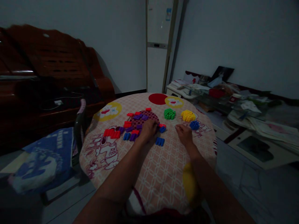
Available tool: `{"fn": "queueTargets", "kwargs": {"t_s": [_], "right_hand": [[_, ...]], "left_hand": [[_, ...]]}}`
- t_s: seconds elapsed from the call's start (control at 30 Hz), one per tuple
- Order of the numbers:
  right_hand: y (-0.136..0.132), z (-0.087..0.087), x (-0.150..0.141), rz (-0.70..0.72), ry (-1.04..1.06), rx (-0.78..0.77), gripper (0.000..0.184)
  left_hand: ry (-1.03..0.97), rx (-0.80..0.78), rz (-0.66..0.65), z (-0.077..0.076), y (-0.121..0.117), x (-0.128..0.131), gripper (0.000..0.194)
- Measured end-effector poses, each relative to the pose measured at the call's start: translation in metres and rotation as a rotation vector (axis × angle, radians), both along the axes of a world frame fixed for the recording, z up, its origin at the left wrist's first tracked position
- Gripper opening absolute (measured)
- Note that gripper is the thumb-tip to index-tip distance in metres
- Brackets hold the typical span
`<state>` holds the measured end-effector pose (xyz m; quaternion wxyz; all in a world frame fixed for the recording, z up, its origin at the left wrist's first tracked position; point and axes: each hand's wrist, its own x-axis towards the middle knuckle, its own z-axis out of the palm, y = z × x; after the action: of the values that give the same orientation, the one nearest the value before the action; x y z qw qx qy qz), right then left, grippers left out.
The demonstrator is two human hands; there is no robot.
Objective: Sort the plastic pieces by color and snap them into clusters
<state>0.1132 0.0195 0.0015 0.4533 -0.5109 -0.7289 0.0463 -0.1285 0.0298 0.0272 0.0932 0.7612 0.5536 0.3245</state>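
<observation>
My left hand (149, 129) is over the middle of the table, its fingers curled together among the small coloured pieces; what they hold, if anything, is hidden. Just right of its fingertips lie a red piece (162, 125) and some blue pieces (162, 129). Nearer me is a short row of blue pieces (160, 142). My right hand (184, 133) is closed in a pinch above the cloth, too dim to show anything between the fingers. Beyond it stand round clusters of short sticks: green (169, 114), yellow (188, 115) and blue (194, 125).
Red pieces (112, 133) and purple pieces (134, 137) lie in small groups on the left of the round, patterned tablecloth (151, 174). A chair with a blue cover (51, 155) stands left, before a wooden sofa (56, 59). Cluttered low furniture (233, 102) lines the right wall.
</observation>
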Motion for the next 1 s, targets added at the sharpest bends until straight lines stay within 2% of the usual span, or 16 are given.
{"fn": "queueTargets", "kwargs": {"t_s": [0.1, 0.2, 0.43, 0.6, 0.73, 0.83, 0.9, 1.0], "right_hand": [[0.0, -0.006, -0.012, 0.108, -0.026, -0.09, 0.028], [0.0, -0.008, -0.017, 0.078, -0.118, -0.172, 0.029], [-0.002, 0.009, -0.031, 0.025, -0.48, -0.319, 0.028], [-0.003, 0.011, -0.033, 0.077, -0.519, -0.32, 0.026], [-0.005, 0.006, -0.034, 0.164, -0.404, -0.294, 0.017], [-0.004, 0.004, -0.035, 0.189, -0.193, -0.288, 0.012], [0.0, 0.004, -0.03, 0.158, 0.024, -0.261, 0.015], [0.007, 0.008, -0.007, 0.021, 0.366, -0.165, 0.021]], "left_hand": [[0.046, -0.049, -0.056, -0.005, -0.003, 0.017, 0.021], [0.061, -0.039, 0.005, -0.007, -0.003, 0.019, 0.025], [0.126, -0.07, 0.149, 0.002, -0.003, -0.003, 0.025], [0.292, -0.197, 0.176, 0.016, -0.009, -0.02, 0.023], [0.376, -0.243, 0.107, 0.02, -0.012, -0.029, 0.024], [0.372, -0.242, 0.068, 0.018, -0.011, -0.031, 0.023], [0.354, -0.239, 0.068, 0.017, -0.01, -0.031, 0.022], [0.303, -0.237, 0.067, 0.016, -0.009, -0.031, 0.021]]}}
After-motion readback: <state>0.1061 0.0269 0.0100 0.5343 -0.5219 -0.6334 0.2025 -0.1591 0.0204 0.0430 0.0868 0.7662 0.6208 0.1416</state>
